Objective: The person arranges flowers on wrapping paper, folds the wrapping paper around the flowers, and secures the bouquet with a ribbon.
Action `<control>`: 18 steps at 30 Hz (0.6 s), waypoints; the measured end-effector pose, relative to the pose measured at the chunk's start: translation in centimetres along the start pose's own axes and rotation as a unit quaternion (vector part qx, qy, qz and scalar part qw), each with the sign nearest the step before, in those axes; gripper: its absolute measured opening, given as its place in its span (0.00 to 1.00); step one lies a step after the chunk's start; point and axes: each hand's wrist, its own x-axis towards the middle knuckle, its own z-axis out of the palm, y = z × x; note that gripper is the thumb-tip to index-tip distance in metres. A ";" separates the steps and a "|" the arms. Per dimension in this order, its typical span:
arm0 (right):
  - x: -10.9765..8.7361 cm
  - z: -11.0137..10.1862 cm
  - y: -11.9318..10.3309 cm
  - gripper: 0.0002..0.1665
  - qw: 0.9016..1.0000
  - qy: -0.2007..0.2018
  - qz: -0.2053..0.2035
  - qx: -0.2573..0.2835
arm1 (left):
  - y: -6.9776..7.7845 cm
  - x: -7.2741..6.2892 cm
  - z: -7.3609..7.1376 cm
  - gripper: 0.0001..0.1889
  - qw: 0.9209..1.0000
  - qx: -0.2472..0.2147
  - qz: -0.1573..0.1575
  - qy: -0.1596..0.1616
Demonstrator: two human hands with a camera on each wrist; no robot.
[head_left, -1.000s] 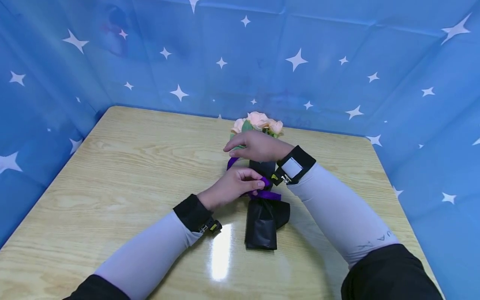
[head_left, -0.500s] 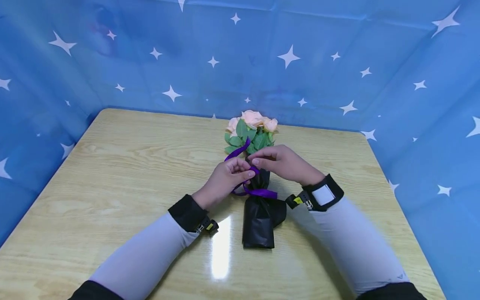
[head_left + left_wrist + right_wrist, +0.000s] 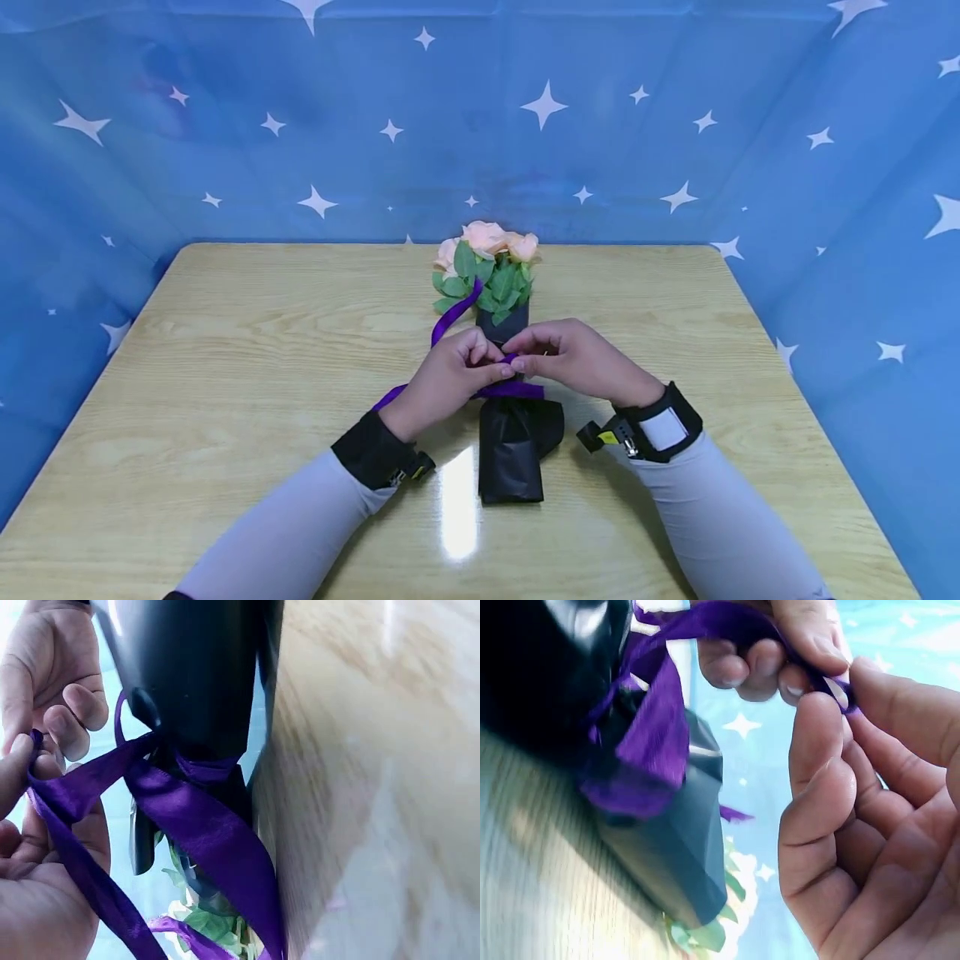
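A bouquet of pale pink flowers (image 3: 486, 238) with green leaves (image 3: 504, 283) lies on the table, its stems in black wrapping paper (image 3: 510, 458). Round the wrapping's narrowed waist runs a purple ribbon (image 3: 202, 810); one long tail curls up beside the leaves. Just above the waist, my left hand (image 3: 446, 379) pinches a folded part of the ribbon between thumb and fingers. My right hand (image 3: 585, 362) meets it from the other side, thumb and fingertip pinching the same ribbon fold (image 3: 840, 691). Seen from the right wrist, the fingertips of both hands nearly touch there.
The light wooden table (image 3: 262, 333) carries a bright glare patch near its front. Behind it hangs a blue cloth (image 3: 480, 125) with white stars. Both wrists wear black straps with small cameras.
My right hand has come down from over the leaves to the ribbon at the waist, meeting my left hand. The left hand keeps its hold on the ribbon. The head view has shifted slightly.
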 end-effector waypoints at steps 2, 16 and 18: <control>0.0 -0.1 0.1 0.11 1.000 -0.002 -0.003 -0.005 | -0.1 0.2 0.2 0.21 1.000 0.002 0.007 0.002; 0.4 0.2 0.8 0.05 0.999 0.021 0.019 -0.031 | -1.5 1.1 -6.9 0.18 0.963 0.235 -0.108 0.078; 0.5 0.3 0.9 0.05 0.999 0.021 0.020 -0.033 | -2.0 1.1 -7.7 0.21 0.950 0.273 -0.146 0.039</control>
